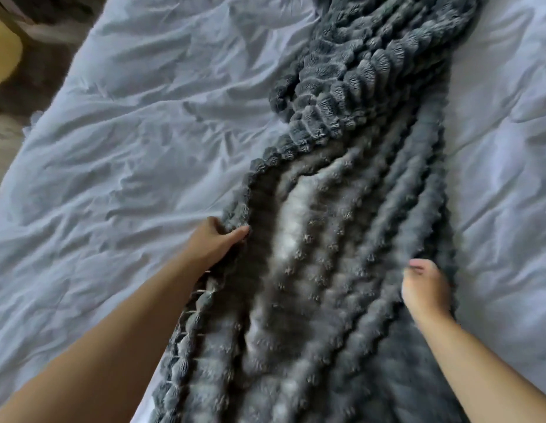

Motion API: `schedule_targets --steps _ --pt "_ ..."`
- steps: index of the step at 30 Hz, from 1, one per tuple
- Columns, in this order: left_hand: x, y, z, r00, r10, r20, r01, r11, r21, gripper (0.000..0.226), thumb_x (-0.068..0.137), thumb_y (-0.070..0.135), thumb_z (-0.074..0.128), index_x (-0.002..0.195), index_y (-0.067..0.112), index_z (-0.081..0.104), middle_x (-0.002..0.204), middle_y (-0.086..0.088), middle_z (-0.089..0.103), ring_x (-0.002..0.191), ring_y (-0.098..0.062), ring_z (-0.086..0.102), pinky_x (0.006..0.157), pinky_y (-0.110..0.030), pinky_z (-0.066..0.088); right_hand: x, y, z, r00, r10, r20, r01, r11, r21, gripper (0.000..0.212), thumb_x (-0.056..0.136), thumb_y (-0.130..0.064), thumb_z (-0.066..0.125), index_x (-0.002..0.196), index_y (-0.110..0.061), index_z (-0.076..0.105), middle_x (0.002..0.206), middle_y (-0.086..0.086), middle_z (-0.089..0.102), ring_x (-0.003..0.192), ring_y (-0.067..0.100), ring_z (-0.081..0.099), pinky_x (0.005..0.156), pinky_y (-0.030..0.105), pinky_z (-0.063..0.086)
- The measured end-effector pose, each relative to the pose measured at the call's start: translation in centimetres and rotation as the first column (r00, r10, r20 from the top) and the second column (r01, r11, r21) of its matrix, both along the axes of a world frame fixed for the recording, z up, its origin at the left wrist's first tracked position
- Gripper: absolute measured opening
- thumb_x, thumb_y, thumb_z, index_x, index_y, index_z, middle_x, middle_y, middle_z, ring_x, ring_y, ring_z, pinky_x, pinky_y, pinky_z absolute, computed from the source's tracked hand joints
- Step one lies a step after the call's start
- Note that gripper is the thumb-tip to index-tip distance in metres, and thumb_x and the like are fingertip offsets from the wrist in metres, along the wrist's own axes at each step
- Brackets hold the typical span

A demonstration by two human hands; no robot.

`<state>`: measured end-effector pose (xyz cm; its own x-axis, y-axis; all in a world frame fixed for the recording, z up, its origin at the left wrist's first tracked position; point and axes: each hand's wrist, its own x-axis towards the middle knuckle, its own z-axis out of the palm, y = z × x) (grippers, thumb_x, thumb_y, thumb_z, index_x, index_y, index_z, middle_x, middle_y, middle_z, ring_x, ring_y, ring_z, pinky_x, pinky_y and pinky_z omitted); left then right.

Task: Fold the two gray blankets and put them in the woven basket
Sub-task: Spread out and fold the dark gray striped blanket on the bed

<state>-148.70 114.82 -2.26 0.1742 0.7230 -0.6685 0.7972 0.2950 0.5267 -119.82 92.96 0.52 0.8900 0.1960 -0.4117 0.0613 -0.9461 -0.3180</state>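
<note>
Left grip [215,239] and right grip [424,288] clutching gray blanket [341,209] edges, on rumpled white bedsheet [128,148]; floor [6,135] at left

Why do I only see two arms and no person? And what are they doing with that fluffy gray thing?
There is no machine here, just a person. The camera sits on their head and looks down, so you see only their arms and hands, as if through their own eyes. This is the only picture. The fluffy thing is a gray blanket, bunched up long and bumpy, lying on a wrinkled pale sheet on a bed. The left hand grips the blanket's left edge, thumb on top. The right hand holds the right edge; it looks a bit blurred. No basket shows in this picture.
</note>
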Motion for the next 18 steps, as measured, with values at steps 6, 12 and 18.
schedule_targets --steps 6,12,18 --pt "6.0 1.9 -0.9 0.995 -0.069 -0.071 0.085 0.961 0.265 0.041 0.073 0.051 0.072 0.079 0.018 0.050 0.059 0.005 0.058 0.053 -0.007 0.056 0.048 -0.025 0.033 8.2 -1.8 -0.7 0.866 -0.334 -0.372 0.420 0.890 0.178 0.036 0.090 -0.045 0.059 0.105 -0.013 0.064 0.086 0.005 0.071 0.078 0.024 0.065 0.062 0.030 0.056" --pt "7.1 1.8 2.7 0.967 0.215 0.136 -0.232 0.964 0.130 0.037 0.080 0.044 0.067 0.063 0.016 0.050 0.055 -0.006 0.057 0.062 -0.027 0.060 0.058 -0.032 0.046 7.8 -1.1 2.2 0.640 -0.239 -0.731 0.464 0.878 0.120 0.027 0.085 -0.038 0.067 0.085 -0.012 0.076 0.081 0.010 0.076 0.064 0.026 0.073 0.055 0.036 0.056" --pt "2.8 2.2 12.1 0.847 0.392 0.359 -0.356 0.920 -0.165 0.021 0.088 0.033 0.066 0.081 0.013 0.063 0.050 -0.001 0.066 0.039 -0.014 0.062 0.037 -0.022 0.047 8.0 -5.7 11.7 0.707 -0.251 -0.661 0.624 0.662 0.416 0.040 0.086 -0.046 0.063 0.113 -0.016 0.067 0.093 0.005 0.075 0.061 0.013 0.072 0.068 0.036 0.056"
